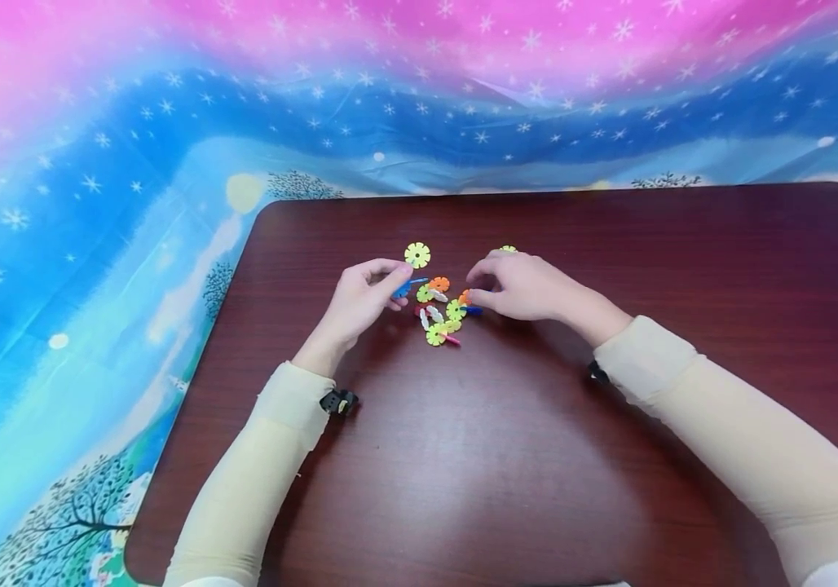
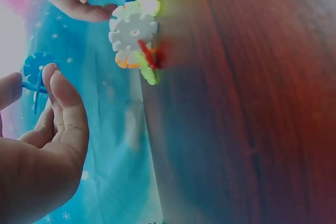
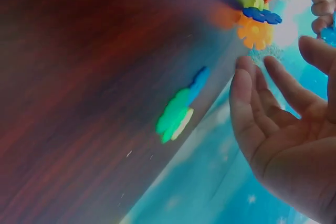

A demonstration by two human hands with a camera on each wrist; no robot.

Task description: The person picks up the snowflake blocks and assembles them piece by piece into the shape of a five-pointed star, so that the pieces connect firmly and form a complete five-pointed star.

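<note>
My left hand pinches small blue notched plastic discs, slotted crosswise, between thumb and fingertips. My right hand hovers at the right side of a cluster of joined discs, its fingers spread and loosely bent with nothing between them in the right wrist view. That cluster has a white disc, a yellow-green disc, an orange disc and a dark blue disc, among others. The left hand's discs are apart from it.
A single yellow disc lies beyond the cluster. Green discs and a blue one lie together on the dark wooden table. Part of a yellow-green disc shows behind the right hand. A printed cloth hangs behind the table.
</note>
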